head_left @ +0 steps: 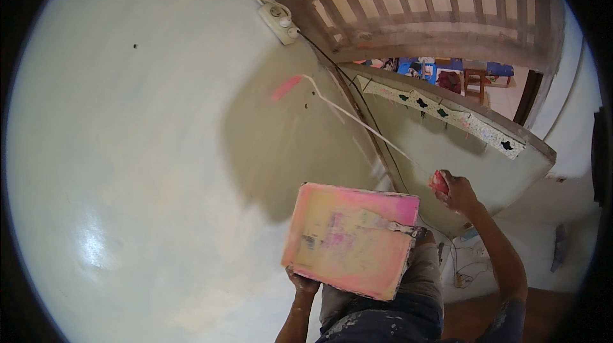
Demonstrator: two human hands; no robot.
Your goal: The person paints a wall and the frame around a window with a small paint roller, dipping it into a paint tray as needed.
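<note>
One roller (287, 88) stretches leftward from the right grip (453, 191) clasping its handle (438, 182); left grip (303, 281) holds a tray (373, 263).

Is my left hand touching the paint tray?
Touching: the head view shows the left hand gripping the paint tray at its lower left corner.
</note>
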